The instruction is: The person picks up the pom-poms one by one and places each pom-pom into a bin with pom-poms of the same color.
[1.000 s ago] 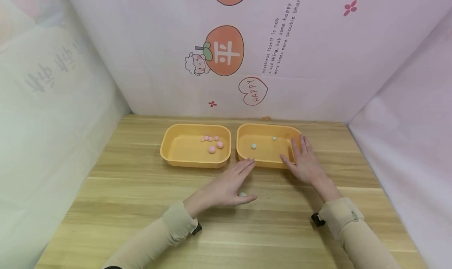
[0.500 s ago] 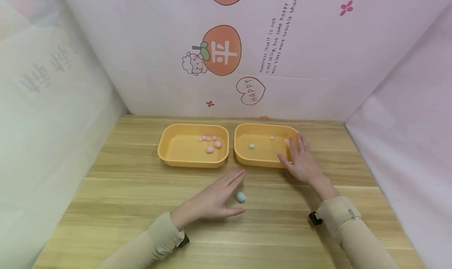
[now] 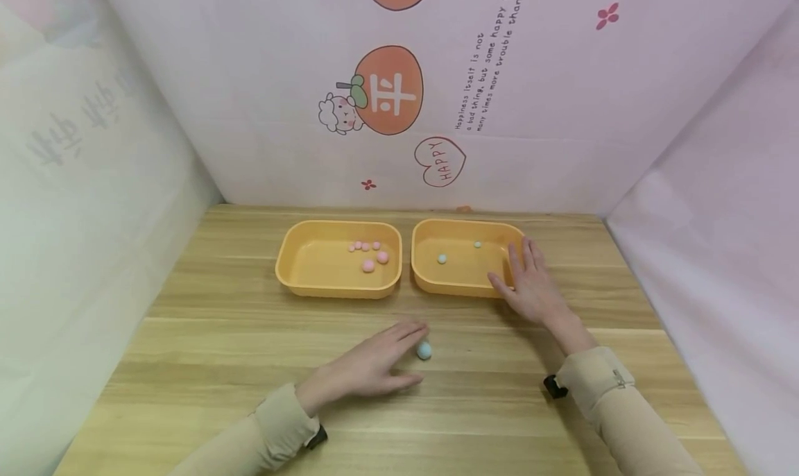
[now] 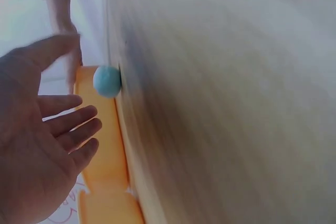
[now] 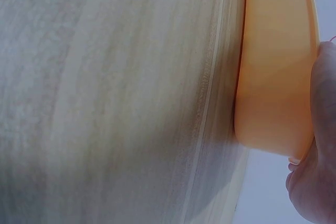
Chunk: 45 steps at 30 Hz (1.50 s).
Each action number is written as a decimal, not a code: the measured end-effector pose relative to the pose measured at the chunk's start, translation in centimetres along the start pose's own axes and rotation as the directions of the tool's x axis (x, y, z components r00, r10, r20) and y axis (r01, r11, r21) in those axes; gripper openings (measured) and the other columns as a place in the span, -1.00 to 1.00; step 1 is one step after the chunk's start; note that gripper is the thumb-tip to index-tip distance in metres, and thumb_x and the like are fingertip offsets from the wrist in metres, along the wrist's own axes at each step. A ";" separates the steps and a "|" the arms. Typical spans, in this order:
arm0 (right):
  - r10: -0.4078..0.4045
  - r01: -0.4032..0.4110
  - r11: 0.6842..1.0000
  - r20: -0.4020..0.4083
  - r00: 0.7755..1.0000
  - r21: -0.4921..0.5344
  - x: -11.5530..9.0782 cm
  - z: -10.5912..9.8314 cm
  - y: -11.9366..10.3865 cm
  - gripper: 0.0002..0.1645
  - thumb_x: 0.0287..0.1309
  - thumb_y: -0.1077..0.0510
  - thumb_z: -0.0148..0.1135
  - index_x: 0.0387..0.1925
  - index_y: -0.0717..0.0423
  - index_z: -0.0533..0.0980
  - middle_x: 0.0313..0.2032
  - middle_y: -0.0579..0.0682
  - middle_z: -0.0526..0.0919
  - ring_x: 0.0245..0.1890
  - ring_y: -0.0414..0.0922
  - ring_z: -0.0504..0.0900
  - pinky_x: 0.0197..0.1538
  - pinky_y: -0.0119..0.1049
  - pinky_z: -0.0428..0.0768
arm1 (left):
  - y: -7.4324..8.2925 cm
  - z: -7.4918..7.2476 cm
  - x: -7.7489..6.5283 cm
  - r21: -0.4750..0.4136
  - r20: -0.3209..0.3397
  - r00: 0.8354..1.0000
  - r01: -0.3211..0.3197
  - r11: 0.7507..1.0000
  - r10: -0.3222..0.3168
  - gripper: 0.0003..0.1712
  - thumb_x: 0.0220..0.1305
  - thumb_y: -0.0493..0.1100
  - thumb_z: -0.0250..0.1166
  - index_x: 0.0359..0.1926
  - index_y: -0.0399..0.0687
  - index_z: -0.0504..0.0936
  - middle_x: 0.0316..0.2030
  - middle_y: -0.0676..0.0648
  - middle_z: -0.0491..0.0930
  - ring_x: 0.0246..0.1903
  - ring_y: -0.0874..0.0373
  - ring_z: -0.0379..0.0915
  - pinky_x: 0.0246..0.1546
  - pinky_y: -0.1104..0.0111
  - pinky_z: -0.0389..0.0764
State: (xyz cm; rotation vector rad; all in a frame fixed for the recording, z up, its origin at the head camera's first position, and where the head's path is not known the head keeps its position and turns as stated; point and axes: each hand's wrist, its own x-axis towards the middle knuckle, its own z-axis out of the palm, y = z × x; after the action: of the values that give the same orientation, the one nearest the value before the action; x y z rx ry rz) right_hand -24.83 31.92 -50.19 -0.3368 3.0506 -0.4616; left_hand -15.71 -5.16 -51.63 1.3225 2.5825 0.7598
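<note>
A light blue ball (image 3: pixel 424 350) sits on the wooden table. Around its left side my left hand (image 3: pixel 368 365) spreads thumb and fingers, the fingertips close to the ball. The left wrist view shows the palm (image 4: pixel 39 150) with no object in it and the ball (image 4: pixel 107 82) past the fingers. My right hand (image 3: pixel 533 295) rests on the right end of a yellow tray (image 3: pixel 462 275), its fingers fairly straight over the rim. The right wrist view catches this hand (image 5: pixel 320 177) at the tray's edge (image 5: pixel 278 61). Two small light blue balls (image 3: pixel 442 259) lie inside.
Left of that tray stands a second yellow tray (image 3: pixel 318 264) with several pink balls (image 3: pixel 369 266) of different sizes. Both are near the back of the wooden table (image 3: pixel 487 406), in front of a printed cloth wall (image 3: pixel 281 115). White cloth hangs on both sides.
My left hand has drawn back from the right tray's front edge, down and left, uncovering the blue ball, and its fingers now lie beside it. The right hand stays on the tray.
</note>
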 end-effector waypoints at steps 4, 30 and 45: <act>-0.005 0.005 1.000 -0.005 1.000 -0.004 0.0 0.0 0.0 0.20 0.66 -0.46 -0.19 0.75 0.40 -0.21 0.73 0.51 -0.38 0.76 0.48 -0.33 0.74 0.46 -0.06 | 0.7 -0.2 0.4 0.019 0.013 0.999 0.032 0.999 -0.032 -0.26 0.56 0.01 0.41 0.55 -0.26 0.46 0.52 -0.21 0.50 0.56 -0.09 0.42 0.64 0.04 0.45; -0.018 0.018 1.000 -0.024 1.000 -0.006 -0.1 0.1 -0.1 0.18 0.67 -0.42 -0.15 0.73 0.45 -0.16 0.72 0.55 -0.33 0.75 0.51 -0.29 0.75 0.45 -0.06 | 0.5 1.4 2.6 0.222 -0.100 0.995 0.017 0.975 0.006 -0.74 0.54 -0.07 0.43 0.04 -0.15 0.79 0.00 -0.04 0.79 0.13 0.08 0.68 0.31 0.29 0.72; -0.017 0.016 1.000 -0.032 0.999 -0.018 -0.2 0.1 0.0 0.19 0.67 -0.44 -0.15 0.73 0.45 -0.15 0.72 0.54 -0.30 0.75 0.50 -0.27 0.75 0.44 -0.05 | 0.7 -0.1 2.8 0.122 -0.208 0.978 -0.007 0.993 0.032 -0.75 0.50 -0.10 0.47 0.05 -0.15 0.77 0.01 -0.06 0.80 0.06 0.08 0.71 0.19 0.30 0.78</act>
State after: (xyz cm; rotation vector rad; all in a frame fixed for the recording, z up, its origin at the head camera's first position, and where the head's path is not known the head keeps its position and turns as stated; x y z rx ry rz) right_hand -24.65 31.96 -50.31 -0.3589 3.0869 -0.4448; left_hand -16.97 -2.63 -50.93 1.3707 2.8243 0.7977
